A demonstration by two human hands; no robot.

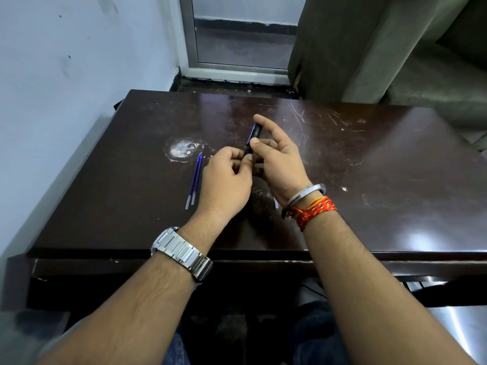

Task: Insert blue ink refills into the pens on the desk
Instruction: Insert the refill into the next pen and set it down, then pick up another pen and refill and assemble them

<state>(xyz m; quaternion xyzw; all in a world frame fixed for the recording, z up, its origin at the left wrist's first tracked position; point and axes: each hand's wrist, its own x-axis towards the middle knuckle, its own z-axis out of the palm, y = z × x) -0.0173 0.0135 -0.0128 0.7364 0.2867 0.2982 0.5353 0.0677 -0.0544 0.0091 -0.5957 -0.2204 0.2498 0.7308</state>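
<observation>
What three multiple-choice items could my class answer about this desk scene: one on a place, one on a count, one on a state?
1. Where do the loose blue refills lie on the desk?
A. Left of the left hand
B. At the far right edge
C. On the floor

2. How many refills lie side by side there?
A. One
B. Two
C. Four

3. What is the state of the pen?
A. Lying flat on the desk
B. Held up between both hands
C. Standing in a cup

Answers:
1. A: they lie just left of the left hand.
2. B: two thin blue tubes lie parallel.
3. B: the left hand and right hand both pinch it above the desk.
</observation>
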